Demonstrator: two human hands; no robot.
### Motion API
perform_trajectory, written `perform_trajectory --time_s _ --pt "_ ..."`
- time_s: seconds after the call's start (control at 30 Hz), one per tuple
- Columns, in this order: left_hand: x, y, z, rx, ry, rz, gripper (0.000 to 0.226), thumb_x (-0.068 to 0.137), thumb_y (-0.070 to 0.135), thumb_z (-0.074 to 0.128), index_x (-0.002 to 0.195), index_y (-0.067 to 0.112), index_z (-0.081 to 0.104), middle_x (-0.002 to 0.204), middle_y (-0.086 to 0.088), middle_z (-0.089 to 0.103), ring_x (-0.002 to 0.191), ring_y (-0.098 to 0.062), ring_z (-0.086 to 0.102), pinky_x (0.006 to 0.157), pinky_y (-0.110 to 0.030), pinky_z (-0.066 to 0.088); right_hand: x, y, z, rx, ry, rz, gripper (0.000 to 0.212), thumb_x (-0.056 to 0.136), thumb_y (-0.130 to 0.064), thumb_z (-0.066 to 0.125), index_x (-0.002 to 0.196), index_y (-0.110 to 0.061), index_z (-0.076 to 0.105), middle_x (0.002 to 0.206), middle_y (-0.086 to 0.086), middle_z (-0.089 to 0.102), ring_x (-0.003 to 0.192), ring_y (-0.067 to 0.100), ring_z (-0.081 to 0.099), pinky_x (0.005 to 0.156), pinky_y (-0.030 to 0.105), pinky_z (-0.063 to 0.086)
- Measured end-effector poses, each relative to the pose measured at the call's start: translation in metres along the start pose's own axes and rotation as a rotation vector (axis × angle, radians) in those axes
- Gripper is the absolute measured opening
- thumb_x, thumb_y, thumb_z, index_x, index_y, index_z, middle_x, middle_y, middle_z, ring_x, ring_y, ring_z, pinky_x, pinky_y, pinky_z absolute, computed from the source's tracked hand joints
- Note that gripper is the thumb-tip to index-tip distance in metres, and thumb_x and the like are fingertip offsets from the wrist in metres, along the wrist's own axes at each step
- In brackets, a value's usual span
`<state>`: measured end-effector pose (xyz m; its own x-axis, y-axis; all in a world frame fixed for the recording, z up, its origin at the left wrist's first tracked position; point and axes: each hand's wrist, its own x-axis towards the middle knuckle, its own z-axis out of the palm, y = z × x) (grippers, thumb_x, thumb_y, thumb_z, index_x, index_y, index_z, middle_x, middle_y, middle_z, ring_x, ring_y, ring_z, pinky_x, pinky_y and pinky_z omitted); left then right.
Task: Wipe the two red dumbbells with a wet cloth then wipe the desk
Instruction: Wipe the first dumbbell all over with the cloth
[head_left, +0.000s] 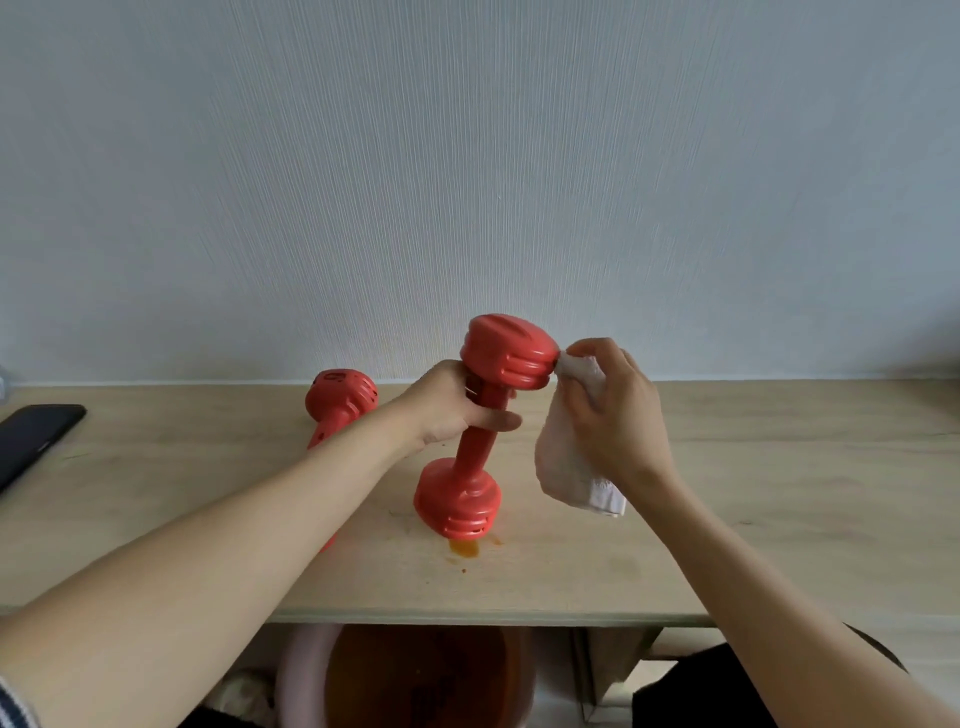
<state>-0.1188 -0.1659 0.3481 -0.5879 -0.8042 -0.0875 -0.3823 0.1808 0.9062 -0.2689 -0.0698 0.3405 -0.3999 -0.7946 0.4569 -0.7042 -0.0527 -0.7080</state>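
Observation:
One red dumbbell (475, 447) stands tilted on the wooden desk (753, 519), its lower head on the desk and its upper head raised. My left hand (449, 410) grips its handle just under the upper head. My right hand (610, 410) holds a white cloth (563, 467) and presses a corner of it against the right side of the upper head. The second red dumbbell (340, 402) lies on the desk behind my left forearm, which hides part of it.
An orange stain (464, 548) marks the desk just in front of the standing dumbbell. A black phone (31, 439) lies at the desk's left edge. Below the desk's front edge sits a pink basin (296, 680) holding brownish water.

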Motion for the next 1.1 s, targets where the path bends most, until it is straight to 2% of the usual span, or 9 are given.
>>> perform_trajectory --time_s 0.07,0.2,0.33,0.43,0.57,0.7,0.8,0.97,1.1 --pt "-0.001 -0.004 -0.001 0.069 0.123 0.038 0.030 0.067 0.009 0.081 0.089 0.011 0.062 0.083 0.001 0.063 0.077 -0.013 0.059 0.075 -0.027 0.049 -0.004 -0.004 0.001 -0.004 0.007 -0.013 0.021 0.088 -0.012 0.052 0.109 -0.016 0.056 0.107 0.006 0.059 0.090 0.025 0.058 0.073 0.035 0.046" --pt "-0.007 -0.009 0.011 -0.039 0.170 0.085 0.027 0.083 0.005 0.067 0.105 0.006 0.052 0.081 -0.001 0.056 0.061 0.000 0.055 0.052 -0.009 0.042 -0.015 -0.023 0.001 -0.082 0.024 -0.099 0.019 0.092 -0.016 0.050 0.110 -0.018 0.056 0.106 0.007 0.056 0.085 0.029 0.057 0.066 0.033 0.041" --pt "-0.004 -0.012 0.018 0.101 0.300 0.110 0.035 0.087 0.009 0.059 0.120 0.008 0.047 0.092 -0.001 0.056 0.074 -0.007 0.051 0.054 -0.002 0.039 -0.020 -0.044 0.004 -0.223 0.010 -0.185 0.020 0.095 -0.023 0.046 0.113 -0.016 0.051 0.104 0.008 0.055 0.080 0.036 0.057 0.059 0.035 0.038" --pt "-0.003 -0.014 0.018 0.078 0.314 0.109 0.029 0.087 0.005 0.057 0.115 0.010 0.047 0.081 0.003 0.052 0.068 -0.002 0.047 0.053 -0.002 0.038 -0.009 -0.043 0.005 -0.201 0.038 -0.131 0.013 0.094 -0.019 0.047 0.105 -0.013 0.048 0.096 0.008 0.058 0.083 0.036 0.057 0.057 0.035 0.029" --pt "-0.005 -0.016 0.022 0.060 0.264 0.124 0.015 0.087 -0.001 0.057 0.083 0.007 0.045 0.062 0.001 0.041 0.049 0.001 0.042 0.045 -0.007 0.034 -0.001 -0.033 0.002 -0.156 0.059 -0.055 0.009 0.093 -0.017 0.051 0.096 -0.009 0.055 0.084 0.013 0.061 0.082 0.037 0.056 0.058 0.034 0.026" --pt "-0.003 -0.011 0.021 0.028 0.324 0.123 0.020 0.087 0.000 0.054 0.104 0.008 0.046 0.073 -0.001 0.046 0.056 -0.002 0.044 0.045 -0.007 0.038 -0.008 -0.044 0.006 -0.187 0.153 -0.194 0.009 0.088 -0.017 0.060 0.089 -0.008 0.057 0.074 0.014 0.063 0.068 0.037 0.057 0.052 0.032 0.033" --pt "-0.004 -0.007 0.021 0.020 0.287 0.152 0.022 0.085 -0.003 0.048 0.106 0.002 0.047 0.072 -0.010 0.050 0.051 -0.004 0.046 0.043 -0.012 0.037 -0.008 -0.058 0.009 -0.186 0.174 -0.301 0.008 0.085 -0.015 0.061 0.084 -0.008 0.057 0.069 0.012 0.061 0.060 0.036 0.056 0.049 0.033 0.039" --pt "-0.003 -0.009 0.018 -0.021 0.304 0.089 0.029 0.086 0.001 0.054 0.111 0.010 0.044 0.088 -0.009 0.054 0.068 -0.011 0.049 0.048 -0.009 0.040 0.006 -0.043 0.009 -0.158 0.108 -0.153 0.017 0.091 -0.025 0.054 0.094 -0.008 0.057 0.083 0.014 0.065 0.078 0.035 0.057 0.059 0.034 0.033" --pt "0.001 -0.016 0.016 -0.035 0.290 0.055 0.024 0.087 0.002 0.056 0.104 0.012 0.044 0.078 0.001 0.047 0.071 -0.010 0.046 0.060 -0.020 0.038 0.011 -0.034 0.009 -0.145 0.075 -0.060 0.019 0.092 -0.027 0.054 0.098 -0.010 0.058 0.086 0.014 0.066 0.083 0.035 0.058 0.060 0.032 0.029"
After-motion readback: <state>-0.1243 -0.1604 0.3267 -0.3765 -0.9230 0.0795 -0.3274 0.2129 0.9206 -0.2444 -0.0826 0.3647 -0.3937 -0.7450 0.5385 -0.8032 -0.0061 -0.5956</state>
